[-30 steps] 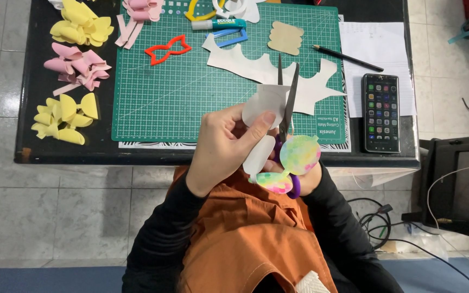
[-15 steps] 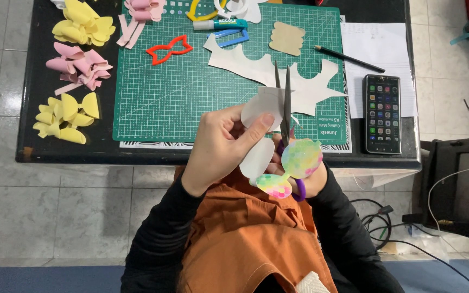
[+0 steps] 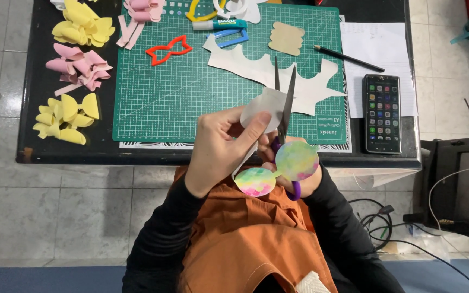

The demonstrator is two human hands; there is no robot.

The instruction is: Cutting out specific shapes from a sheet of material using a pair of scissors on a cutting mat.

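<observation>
Head view, looking down over the near edge of the black surface (image 3: 55,154).

Left hand (image 3: 221,149): grip clenched on a small white foam piece (image 3: 264,106), thumb on top, remaining fingers curled beneath. The piece is held in the air above the near border of the green cutting mat (image 3: 191,103), its upper rounded part standing clear of the fingers. A narrow white strip hangs from it down past the thumb toward the lap.

Right hand (image 3: 299,182): mostly hidden under the scissors (image 3: 284,108) and the two round pastel-coloured discs (image 3: 278,171) at the handle end. Grip closed through the purple handle loops; only part of a loop and some fingers show. Blades point away from the body, slightly parted, with the right edge of the white piece lying between them, just beyond the left thumb tip. So the piece sits up and to the right of the left grip, and directly ahead of the right grip.

On the mat, behind the blades: a larger white sheet with scalloped cut-outs (image 3: 299,76), a red bow-shaped outline (image 3: 168,50), a beige scalloped piece (image 3: 286,37), and a glue stick (image 3: 219,24). Left of the mat: yellow foam bows (image 3: 66,116) and pink foam bows (image 3: 80,68). Right of the mat: a pencil (image 3: 348,58) on white paper, and a phone (image 3: 381,113).
</observation>
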